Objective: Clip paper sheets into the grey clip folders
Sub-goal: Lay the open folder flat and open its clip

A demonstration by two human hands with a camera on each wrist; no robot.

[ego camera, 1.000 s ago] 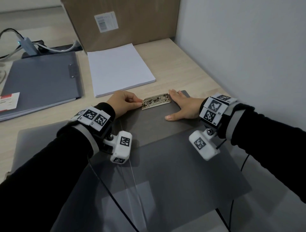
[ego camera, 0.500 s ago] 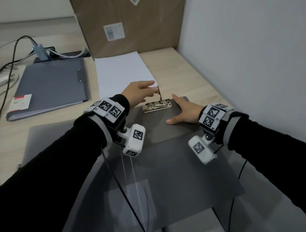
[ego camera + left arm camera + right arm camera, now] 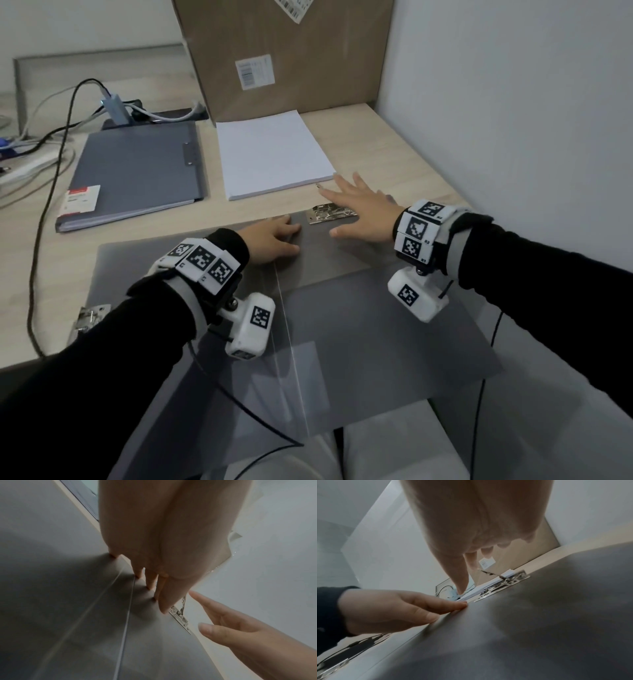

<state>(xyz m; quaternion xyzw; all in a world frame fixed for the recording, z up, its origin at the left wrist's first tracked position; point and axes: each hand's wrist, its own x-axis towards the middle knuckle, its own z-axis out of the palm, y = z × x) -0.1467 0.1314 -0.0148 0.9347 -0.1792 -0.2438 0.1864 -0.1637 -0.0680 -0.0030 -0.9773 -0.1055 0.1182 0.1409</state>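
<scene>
An open grey clip folder (image 3: 342,325) lies in front of me with its metal clip (image 3: 330,213) at the far edge and the clip's lever raised. My left hand (image 3: 274,240) lies flat on the folder just left of the clip, fingers straight (image 3: 150,582). My right hand (image 3: 359,205) is over the clip with fingers spread and straight, holding nothing, its fingertips near the corner of the white paper stack (image 3: 274,154). In the right wrist view the clip (image 3: 503,586) sits in front of the paper stack (image 3: 488,586).
A closed grey folder (image 3: 137,171) lies at the left. A cardboard box (image 3: 291,51) stands behind the paper. Cables and a hub (image 3: 116,109) are at the back left. A second metal clip (image 3: 87,318) shows at the near left. The wall (image 3: 513,102) runs along the right.
My left hand let go of the clip's lever and came down flat on the folder. My right hand lifted off the folder and moved forward over the clip toward the paper.
</scene>
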